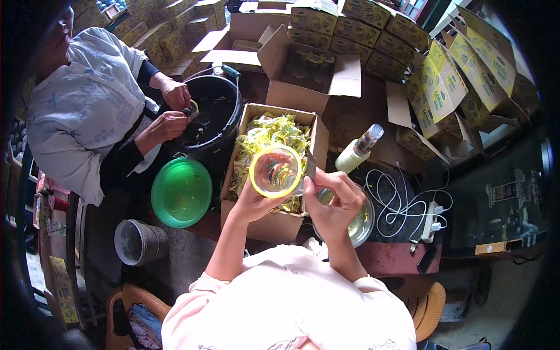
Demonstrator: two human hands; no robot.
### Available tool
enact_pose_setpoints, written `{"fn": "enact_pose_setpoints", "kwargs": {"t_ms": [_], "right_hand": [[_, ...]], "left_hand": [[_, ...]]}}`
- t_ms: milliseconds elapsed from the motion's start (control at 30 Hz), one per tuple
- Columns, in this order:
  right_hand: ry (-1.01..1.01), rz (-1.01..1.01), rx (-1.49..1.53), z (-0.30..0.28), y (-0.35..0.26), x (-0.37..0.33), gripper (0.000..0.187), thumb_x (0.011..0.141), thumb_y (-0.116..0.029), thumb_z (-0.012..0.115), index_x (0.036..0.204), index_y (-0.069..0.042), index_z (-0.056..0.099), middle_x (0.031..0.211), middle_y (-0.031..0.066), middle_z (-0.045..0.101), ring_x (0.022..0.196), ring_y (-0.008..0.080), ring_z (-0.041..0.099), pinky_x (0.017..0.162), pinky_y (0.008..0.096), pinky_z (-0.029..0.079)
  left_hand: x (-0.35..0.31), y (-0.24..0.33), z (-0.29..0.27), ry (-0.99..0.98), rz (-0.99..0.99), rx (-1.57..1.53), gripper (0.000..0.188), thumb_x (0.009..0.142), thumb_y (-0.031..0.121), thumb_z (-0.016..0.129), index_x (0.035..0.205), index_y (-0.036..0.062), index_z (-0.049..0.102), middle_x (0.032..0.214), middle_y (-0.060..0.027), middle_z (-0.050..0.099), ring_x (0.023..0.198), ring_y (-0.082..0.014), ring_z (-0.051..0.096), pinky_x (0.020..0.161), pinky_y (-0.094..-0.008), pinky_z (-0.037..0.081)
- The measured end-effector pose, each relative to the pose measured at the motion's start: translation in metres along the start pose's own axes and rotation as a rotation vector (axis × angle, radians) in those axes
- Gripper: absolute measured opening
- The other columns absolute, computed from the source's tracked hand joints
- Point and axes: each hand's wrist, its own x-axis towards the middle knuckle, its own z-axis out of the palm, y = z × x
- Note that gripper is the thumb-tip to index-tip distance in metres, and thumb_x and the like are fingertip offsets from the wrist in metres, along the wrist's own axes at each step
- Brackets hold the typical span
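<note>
My left hand (252,201) is wrapped round a clear plastic cup (276,185) with a yellow rim, its open top facing up. Coloured print shows through the cup's wall. Close beside the cup, my right hand (336,198) has thumb and fingers pinched together, the thumb at the cup's side; whatever is in the pinch is too small to make out. Under the cup stands a cardboard box (319,143) full of crumpled yellow-green printed wrappers (279,127). A clear bowl (368,221) sits partly hidden beneath my right hand.
At left, a person (93,111) handles a small item over a black bucket (213,143). Nearby are a green basin (182,192) and grey pail (137,242). A white bottle-like container (353,154), tangled white cable (396,204), power strip (431,221) and open cartons (434,87) lie right.
</note>
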Motion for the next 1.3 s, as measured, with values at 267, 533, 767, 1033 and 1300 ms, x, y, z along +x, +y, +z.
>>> {"fn": "enact_pose_setpoints", "kwargs": {"t_ms": [267, 533, 767, 1033, 1300], "right_hand": [[0.001, -0.07, -0.089, 0.004, -0.002, -0.007, 0.019, 0.063, 0.004, 0.067, 0.081, -0.001, 0.065, 0.064, 0.007, 0.06, 0.055, 0.0113, 0.059, 0.05, 0.0214, 0.048], [0.013, -0.125, -0.18, 0.003, 0.001, -0.006, 0.018, 0.062, 0.004, 0.068, 0.078, -0.004, 0.065, 0.063, 0.0057, 0.058, 0.053, 0.014, 0.057, 0.047, 0.0241, 0.045], [-0.043, -0.166, -0.236, 0.003, 0.004, -0.005, 0.019, 0.062, 0.005, 0.069, 0.078, -0.004, 0.065, 0.063, 0.0061, 0.058, 0.052, 0.0153, 0.056, 0.047, 0.0254, 0.045], [-0.064, -0.16, -0.244, 0.007, 0.008, -0.009, 0.021, 0.062, 0.005, 0.068, 0.081, -0.004, 0.066, 0.062, 0.0065, 0.058, 0.052, 0.0158, 0.056, 0.048, 0.0259, 0.045], [-0.069, -0.087, -0.152, 0.006, 0.012, -0.006, 0.023, 0.062, 0.006, 0.068, 0.083, -0.003, 0.066, 0.063, 0.0068, 0.059, 0.054, 0.013, 0.058, 0.05, 0.0231, 0.046]], "left_hand": [[-0.006, 0.003, 0.0, -0.023, -0.069, 0.055, 0.067, 0.069, 0.002, 0.069, 0.125, 0.0035, 0.032, 0.119, -0.0085, 0.042, 0.112, -0.0188, 0.042, 0.095, -0.0326, 0.033], [-0.01, 0.004, -0.006, -0.057, 0.015, 0.208, 0.07, 0.065, 0.01, 0.073, 0.122, 0.004, 0.034, 0.118, -0.0102, 0.043, 0.111, -0.022, 0.043, 0.095, -0.0345, 0.033], [-0.01, 0.007, -0.014, -0.115, -0.009, 0.277, 0.067, 0.063, 0.011, 0.074, 0.119, 0.0029, 0.038, 0.115, -0.0101, 0.046, 0.11, -0.0238, 0.045, 0.095, -0.0348, 0.033], [-0.01, 0.007, -0.014, -0.054, -0.003, 0.27, 0.066, 0.063, 0.017, 0.074, 0.116, 0.0024, 0.04, 0.111, -0.0097, 0.047, 0.107, -0.0243, 0.044, 0.094, -0.0351, 0.033], [-0.009, 0.01, -0.019, -0.151, -0.03, 0.379, 0.068, 0.06, 0.021, 0.076, 0.116, 0.0024, 0.041, 0.113, -0.011, 0.047, 0.109, -0.0265, 0.044, 0.097, -0.0379, 0.03]]}}
